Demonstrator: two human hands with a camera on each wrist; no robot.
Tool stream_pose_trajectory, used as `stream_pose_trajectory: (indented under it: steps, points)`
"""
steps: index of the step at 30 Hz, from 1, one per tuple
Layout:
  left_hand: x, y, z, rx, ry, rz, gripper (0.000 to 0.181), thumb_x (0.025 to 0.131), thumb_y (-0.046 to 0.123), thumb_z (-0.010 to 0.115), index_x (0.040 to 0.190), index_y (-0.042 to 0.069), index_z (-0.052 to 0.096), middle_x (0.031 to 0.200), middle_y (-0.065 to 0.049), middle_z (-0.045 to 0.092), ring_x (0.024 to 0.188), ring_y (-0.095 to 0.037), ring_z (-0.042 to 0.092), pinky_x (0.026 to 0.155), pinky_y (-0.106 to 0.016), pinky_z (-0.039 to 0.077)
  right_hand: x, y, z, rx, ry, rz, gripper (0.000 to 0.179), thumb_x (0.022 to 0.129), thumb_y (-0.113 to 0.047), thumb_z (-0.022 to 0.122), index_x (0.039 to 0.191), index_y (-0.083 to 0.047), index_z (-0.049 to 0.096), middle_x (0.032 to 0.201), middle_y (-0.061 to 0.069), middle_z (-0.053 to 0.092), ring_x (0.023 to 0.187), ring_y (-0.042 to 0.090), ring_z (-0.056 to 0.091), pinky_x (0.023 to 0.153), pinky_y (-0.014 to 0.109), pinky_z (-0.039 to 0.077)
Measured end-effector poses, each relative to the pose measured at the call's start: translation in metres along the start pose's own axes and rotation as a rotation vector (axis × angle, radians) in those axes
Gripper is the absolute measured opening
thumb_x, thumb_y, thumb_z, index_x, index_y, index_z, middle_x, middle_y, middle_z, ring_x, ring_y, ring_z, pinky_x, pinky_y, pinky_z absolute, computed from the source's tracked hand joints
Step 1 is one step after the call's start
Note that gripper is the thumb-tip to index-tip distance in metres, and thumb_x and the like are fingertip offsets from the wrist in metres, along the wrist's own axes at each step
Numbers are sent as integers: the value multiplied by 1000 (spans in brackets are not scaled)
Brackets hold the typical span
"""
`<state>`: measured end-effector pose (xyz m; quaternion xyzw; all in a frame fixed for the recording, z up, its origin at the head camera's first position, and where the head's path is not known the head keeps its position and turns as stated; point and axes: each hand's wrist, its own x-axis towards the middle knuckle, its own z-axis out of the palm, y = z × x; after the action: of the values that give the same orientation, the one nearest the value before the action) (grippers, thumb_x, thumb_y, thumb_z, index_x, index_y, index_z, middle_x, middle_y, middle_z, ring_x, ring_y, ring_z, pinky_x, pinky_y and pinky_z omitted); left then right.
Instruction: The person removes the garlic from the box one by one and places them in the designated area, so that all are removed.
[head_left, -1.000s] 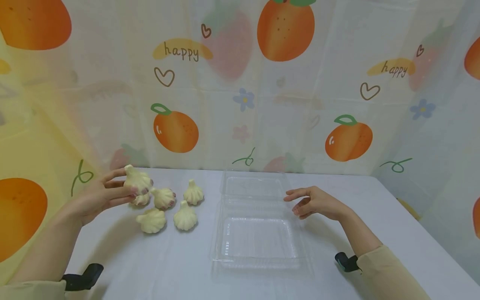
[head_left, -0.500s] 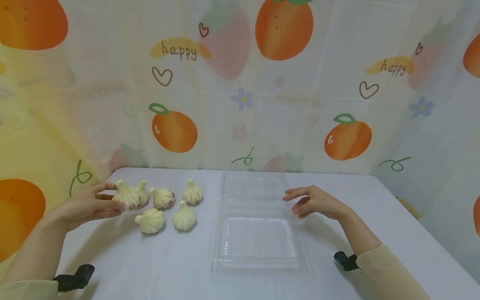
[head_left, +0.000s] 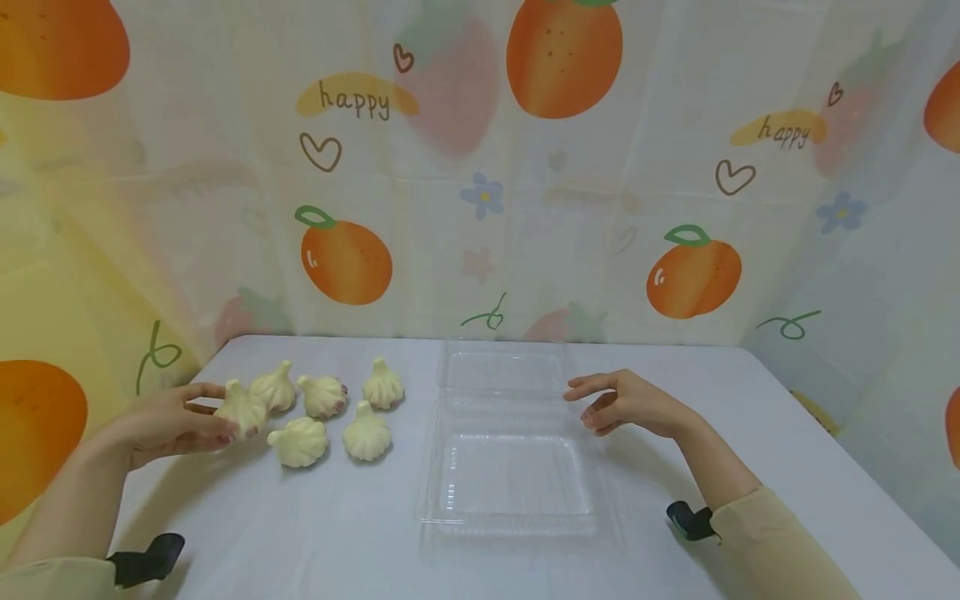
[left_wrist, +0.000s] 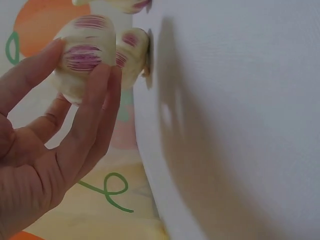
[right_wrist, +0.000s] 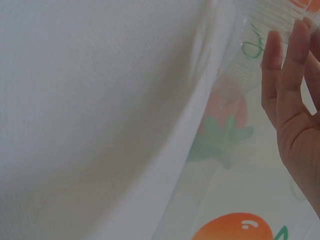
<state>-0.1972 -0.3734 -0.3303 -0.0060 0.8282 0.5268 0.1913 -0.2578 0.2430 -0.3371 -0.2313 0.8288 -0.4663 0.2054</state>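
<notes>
My left hand [head_left: 168,423] pinches a garlic bulb [head_left: 243,408] between fingers and thumb at the left of the table. In the left wrist view the purple-streaked underside of this bulb [left_wrist: 86,55] faces the camera, and the hand's shadow falls on the cloth. Right beside it stands another garlic bulb [head_left: 274,388], with several more grouped to the right, among them a bulb lying on its side [head_left: 300,442]. My right hand [head_left: 637,404] hovers with relaxed fingers at the right edge of a clear plastic box [head_left: 517,521], holding nothing.
The clear box lies opened out flat, its two halves one behind the other, in the middle of the white table [head_left: 315,542]. A patterned curtain [head_left: 435,250] hangs behind the table. Dark wrist straps [head_left: 146,560] show at both sleeves.
My left hand has carried the garlic bulb down and to the left, from over the back bulb to its near left side. The right hand stays in place.
</notes>
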Motion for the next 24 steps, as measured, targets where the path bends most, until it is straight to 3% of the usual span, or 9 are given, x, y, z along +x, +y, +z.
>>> stream_pose_trajectory:
  steps: [3,11,24]
  points:
    - [1,-3,1,-12,-28,-19,78,93,6,64,144,-17,8,104,-5,56,85,-10,70,83,-26,60,0,0,0,8,-2,1,50,87,-9,67,133,5,57,156,27,35,88,9,67,80,33,60]
    - [5,-10,2,17,-66,-32,71,91,6,64,137,-19,16,94,-2,63,83,-9,67,79,-26,60,-1,-1,0,11,-7,-10,51,86,-8,67,133,8,56,156,30,33,87,8,66,79,33,61]
    - [11,-17,6,33,-76,-41,71,90,6,66,136,-18,17,96,-3,59,83,-9,66,78,-25,60,-1,-1,1,7,0,7,50,87,-9,67,134,5,57,157,26,35,88,8,67,81,34,60]
